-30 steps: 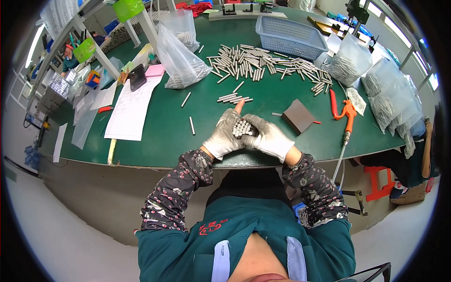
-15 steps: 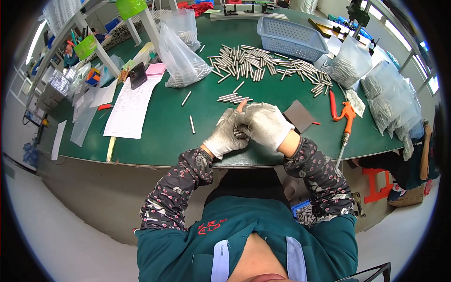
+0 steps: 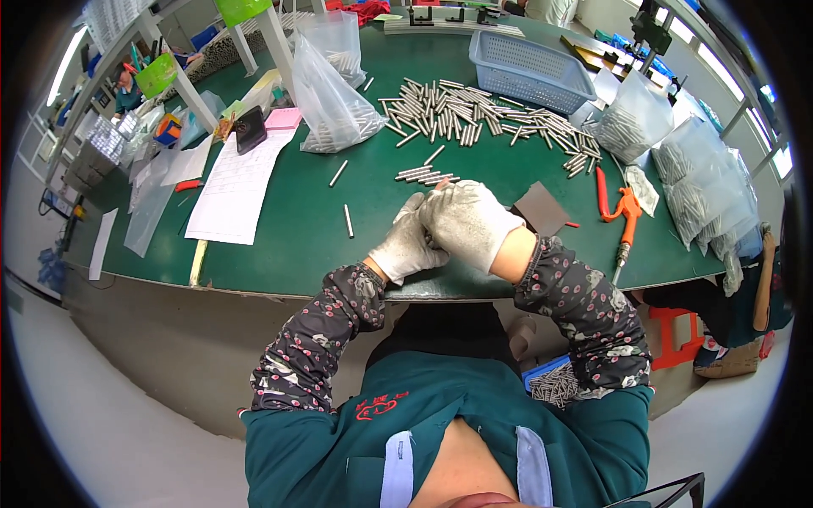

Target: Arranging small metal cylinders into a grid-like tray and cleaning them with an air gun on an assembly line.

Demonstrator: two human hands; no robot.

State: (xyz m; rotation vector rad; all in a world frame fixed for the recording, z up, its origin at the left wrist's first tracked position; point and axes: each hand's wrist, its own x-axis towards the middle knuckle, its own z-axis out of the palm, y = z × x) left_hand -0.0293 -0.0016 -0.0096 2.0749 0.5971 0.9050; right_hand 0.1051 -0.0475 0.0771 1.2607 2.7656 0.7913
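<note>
My left hand (image 3: 408, 244) and my right hand (image 3: 471, 225), both in worn whitish gloves, meet over the front part of the green table (image 3: 279, 267). The right one lies curled over the left one's fingers, and both are closed. Whatever they hold is hidden between the gloves. Just beyond my fingertips lies a short row of metal pins (image 3: 419, 174). Two single pins rest to the left, one upright in view (image 3: 348, 221) and one slanted (image 3: 338, 173). A large heap of similar pins (image 3: 457, 110) spreads farther back. Beside my right wrist lies a brown square sheet (image 3: 542, 209).
A blue plastic basket (image 3: 532, 72) stands behind the heap. Bags of pins (image 3: 707, 190) sit at right, near an orange air gun (image 3: 627, 216). At left are another bag (image 3: 332, 106), papers (image 3: 233, 195) and a phone (image 3: 250, 130). A blue bin of pins (image 3: 553, 383) is below the table edge.
My right hand has turned and closed farther over the left. The dark metallic bit seen between the gloves is now covered. The pins on the table keep their places.
</note>
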